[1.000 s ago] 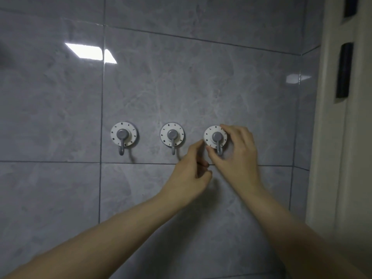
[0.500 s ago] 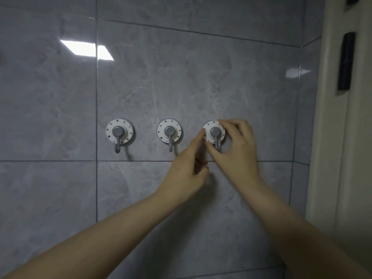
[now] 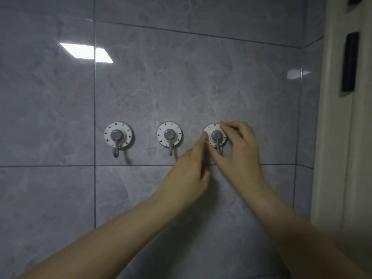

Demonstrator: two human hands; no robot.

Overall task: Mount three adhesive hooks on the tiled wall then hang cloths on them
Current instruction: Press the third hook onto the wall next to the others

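Three round white adhesive hooks with grey J-shaped hangers sit in a row on the grey tiled wall [image 3: 201,87]: the left hook [image 3: 118,135], the middle hook [image 3: 169,134] and the right hook [image 3: 215,135]. My left hand [image 3: 191,168] has its index fingertip pressed on the left rim of the right hook's disc. My right hand [image 3: 239,150] pinches that disc between thumb below and fingers on its upper right edge. No cloth is in view.
A cream door frame [image 3: 338,137] with a dark hinge plate [image 3: 349,61] stands at the right, past the wall corner. A horizontal grout line [image 3: 60,166] runs just under the hooks. A ceiling light reflects [image 3: 86,52] on the upper left tile.
My left index finger has risen from below the right hook to press on its left rim. My right hand stays on the same hook. The view has shifted slightly.
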